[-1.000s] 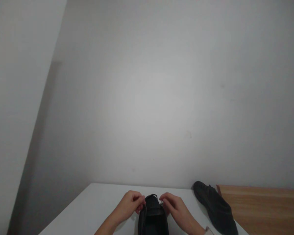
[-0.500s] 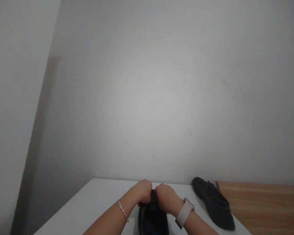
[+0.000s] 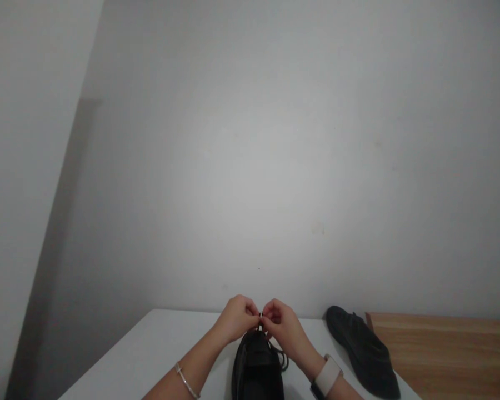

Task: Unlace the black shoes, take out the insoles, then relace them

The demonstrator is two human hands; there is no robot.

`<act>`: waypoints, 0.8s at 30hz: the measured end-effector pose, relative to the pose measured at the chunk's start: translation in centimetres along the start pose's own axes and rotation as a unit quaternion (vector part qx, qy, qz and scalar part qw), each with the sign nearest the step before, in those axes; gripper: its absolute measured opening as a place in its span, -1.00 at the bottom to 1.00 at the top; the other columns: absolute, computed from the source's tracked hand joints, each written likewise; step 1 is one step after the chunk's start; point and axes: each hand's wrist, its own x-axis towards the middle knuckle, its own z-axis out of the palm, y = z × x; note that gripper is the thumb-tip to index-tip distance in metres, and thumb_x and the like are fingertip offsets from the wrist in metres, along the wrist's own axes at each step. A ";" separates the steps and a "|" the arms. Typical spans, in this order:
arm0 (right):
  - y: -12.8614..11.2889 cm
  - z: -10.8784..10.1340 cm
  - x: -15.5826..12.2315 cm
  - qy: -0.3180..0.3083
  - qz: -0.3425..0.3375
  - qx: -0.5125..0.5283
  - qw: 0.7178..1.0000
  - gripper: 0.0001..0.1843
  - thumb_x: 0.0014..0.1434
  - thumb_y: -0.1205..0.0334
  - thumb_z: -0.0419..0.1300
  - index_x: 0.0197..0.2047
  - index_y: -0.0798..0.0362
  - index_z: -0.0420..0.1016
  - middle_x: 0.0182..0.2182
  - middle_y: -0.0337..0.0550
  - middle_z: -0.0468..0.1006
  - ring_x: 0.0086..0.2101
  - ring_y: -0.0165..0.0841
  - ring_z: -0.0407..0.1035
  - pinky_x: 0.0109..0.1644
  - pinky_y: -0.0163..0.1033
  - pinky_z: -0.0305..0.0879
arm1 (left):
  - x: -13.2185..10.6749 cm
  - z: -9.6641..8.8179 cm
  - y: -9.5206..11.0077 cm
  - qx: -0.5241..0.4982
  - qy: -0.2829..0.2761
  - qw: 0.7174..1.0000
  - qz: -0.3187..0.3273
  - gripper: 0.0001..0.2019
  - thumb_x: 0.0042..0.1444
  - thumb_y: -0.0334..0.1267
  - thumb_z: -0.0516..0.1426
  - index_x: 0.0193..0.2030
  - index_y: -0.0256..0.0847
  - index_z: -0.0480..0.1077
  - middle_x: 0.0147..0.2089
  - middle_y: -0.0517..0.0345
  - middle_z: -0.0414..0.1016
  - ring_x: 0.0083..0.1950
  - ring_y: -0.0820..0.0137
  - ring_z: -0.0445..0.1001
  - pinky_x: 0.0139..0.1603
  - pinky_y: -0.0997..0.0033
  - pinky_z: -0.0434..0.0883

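Observation:
A black lace-up shoe (image 3: 258,364) stands on the white table at the bottom centre, its opening toward me. Above its front, my left hand (image 3: 238,318) and my right hand (image 3: 281,322) meet fingertip to fingertip. Both pinch the dark shoelace (image 3: 260,319), which rises between them from the shoe. A loop of lace (image 3: 284,361) hangs out at the shoe's right side, under my right wrist. The toe of the shoe is partly hidden by my hands.
A second black shoe (image 3: 364,350) lies at the right edge of the white table (image 3: 183,339). Beyond that edge is a wood-grain surface (image 3: 445,350). A plain grey wall (image 3: 258,166) rises directly behind the table.
My hands have risen slightly from the shoe, going from closed fists to fingertip pinches on the lace. A lace loop now shows at the shoe's right.

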 end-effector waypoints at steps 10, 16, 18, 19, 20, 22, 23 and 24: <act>-0.7 0.3 -0.4 0.036 -0.026 -0.028 0.999 -0.88 -0.08 0.29 0.16 -0.44 0.15 0.47 -0.54 -0.13 0.51 -0.53 -0.35 0.39 -0.45 -0.28 0.31 | -0.2 0.1 -0.3 -0.242 0.001 0.968 -0.066 -0.87 -0.06 -0.35 0.04 -0.31 -0.21 0.20 -0.54 0.17 0.49 -0.51 0.39 0.49 -0.40 0.37 0.43; -2.9 -0.3 -0.6 0.024 -0.063 -0.030 0.997 -0.94 0.00 0.29 0.14 -0.41 0.10 0.39 -0.56 -0.21 0.47 -0.52 -0.36 0.40 -0.40 -0.28 0.32 | 0.6 0.8 -3.3 0.058 -0.030 0.995 -0.077 -0.89 -0.20 -0.35 0.14 -0.62 -0.22 0.26 -0.71 0.26 0.28 -0.54 0.34 0.36 -0.45 0.38 0.26; -3.8 -0.4 -0.7 0.016 -0.078 -0.023 0.997 -0.94 0.02 0.29 0.14 -0.39 0.09 0.38 -0.55 -0.22 0.48 -0.50 -0.36 0.41 -0.39 -0.28 0.33 | 0.7 1.1 -3.9 0.066 -0.066 0.992 -0.079 -0.83 -0.32 -0.42 0.17 -0.74 -0.22 0.22 -0.77 0.29 0.17 -0.59 0.37 0.28 -0.48 0.38 0.19; -4.3 -0.5 -0.7 0.013 -0.085 -0.022 0.996 -0.95 0.02 0.29 0.15 -0.39 0.09 0.38 -0.54 -0.22 0.47 -0.49 -0.36 0.42 -0.38 -0.28 0.33 | 0.8 1.2 -4.1 0.051 -0.075 0.993 -0.079 -0.82 -0.36 -0.45 0.16 -0.77 -0.22 0.21 -0.78 0.30 0.15 -0.61 0.39 0.24 -0.49 0.39 0.17; -4.6 -0.5 -0.8 0.012 -0.088 -0.022 0.996 -0.95 0.02 0.30 0.15 -0.39 0.09 0.38 -0.54 -0.23 0.47 -0.50 -0.36 0.42 -0.39 -0.28 0.33 | 0.9 1.3 -4.0 0.035 -0.082 0.993 -0.078 -0.83 -0.38 -0.46 0.15 -0.77 -0.22 0.21 -0.77 0.30 0.15 -0.61 0.42 0.22 -0.50 0.40 0.15; -5.2 -0.6 -0.7 0.013 -0.095 -0.024 0.995 -0.95 0.02 0.30 0.16 -0.38 0.09 0.39 -0.54 -0.24 0.47 -0.50 -0.37 0.42 -0.39 -0.28 0.33 | 1.2 1.4 -3.6 -0.011 -0.090 0.993 -0.074 -0.87 -0.34 -0.41 0.13 -0.74 -0.23 0.22 -0.74 0.29 0.17 -0.60 0.44 0.20 -0.51 0.42 0.15; -5.5 -0.8 -0.6 0.016 -0.098 -0.021 0.995 -0.92 0.01 0.31 0.16 -0.36 0.10 0.41 -0.52 -0.23 0.47 -0.50 -0.37 0.42 -0.39 -0.28 0.34 | 1.4 1.3 -3.2 -0.041 -0.091 0.992 -0.073 -0.89 -0.29 -0.35 0.11 -0.70 -0.23 0.23 -0.71 0.28 0.19 -0.59 0.45 0.21 -0.51 0.42 0.16; -5.8 -0.9 -0.6 0.019 -0.100 -0.018 0.995 -0.88 0.00 0.31 0.17 -0.32 0.10 0.43 -0.50 -0.23 0.48 -0.50 -0.38 0.42 -0.39 -0.28 0.35 | 1.6 1.1 -2.8 -0.074 -0.090 0.991 -0.072 -0.91 -0.23 -0.30 0.07 -0.64 -0.23 0.24 -0.68 0.27 0.21 -0.58 0.45 0.22 -0.51 0.43 0.18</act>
